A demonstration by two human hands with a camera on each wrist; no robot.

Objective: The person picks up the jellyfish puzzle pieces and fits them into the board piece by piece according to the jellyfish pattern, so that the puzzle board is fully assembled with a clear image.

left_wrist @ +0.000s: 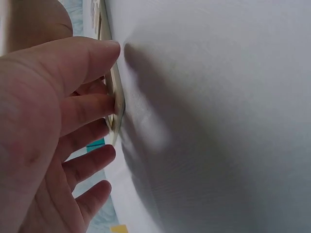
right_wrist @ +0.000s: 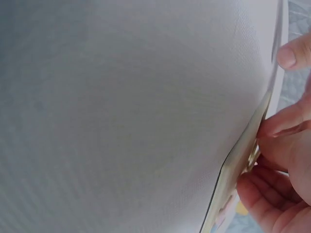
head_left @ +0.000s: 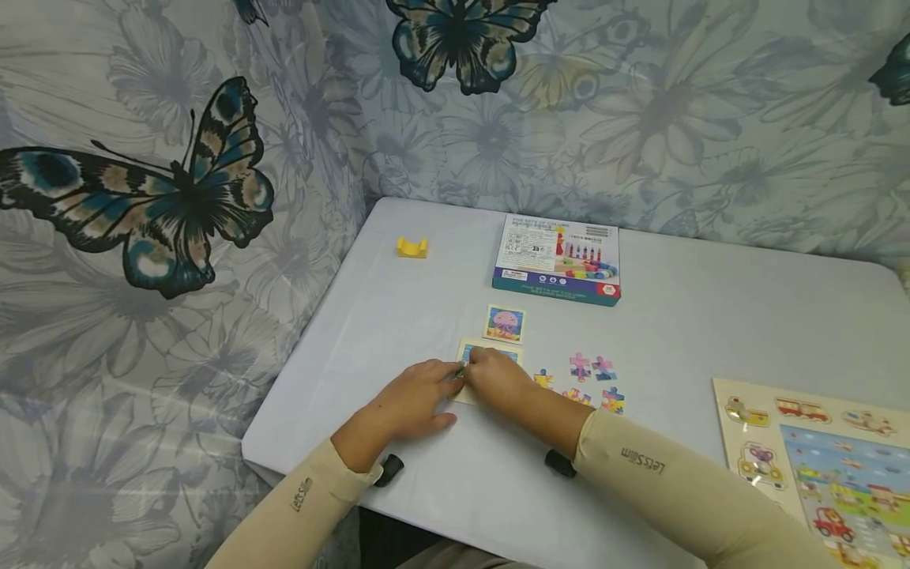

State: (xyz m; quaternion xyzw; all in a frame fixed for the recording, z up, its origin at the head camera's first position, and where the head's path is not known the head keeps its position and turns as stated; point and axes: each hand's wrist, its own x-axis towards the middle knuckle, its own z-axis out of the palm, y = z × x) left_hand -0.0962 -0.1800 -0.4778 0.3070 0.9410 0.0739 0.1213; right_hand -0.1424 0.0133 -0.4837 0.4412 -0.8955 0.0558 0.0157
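Observation:
A small puzzle board (head_left: 487, 344) with a pale frame and a blue picture lies flat on the table, mostly hidden by the hands. My right hand (head_left: 498, 378) bends over it from the right, its thumb and curled fingertips pinching a small greenish puzzle piece (head_left: 460, 370) at the board's left side. My left hand (head_left: 419, 399) comes from the left. In the left wrist view, its fingers (left_wrist: 87, 109) are loosely extended with the index fingertip at the board's edge (left_wrist: 118, 92), and the thumb stands apart. Several loose jigsaw pieces (head_left: 579, 366) lie right of the board.
Just behind the board is a jellyfish puzzle (head_left: 505, 323). A boxed set (head_left: 557, 259) lies farther back, a yellow block (head_left: 412, 248) at back left. A large picture board (head_left: 803, 466) covers the near right. Black objects (head_left: 560, 464) sit by both wrists.

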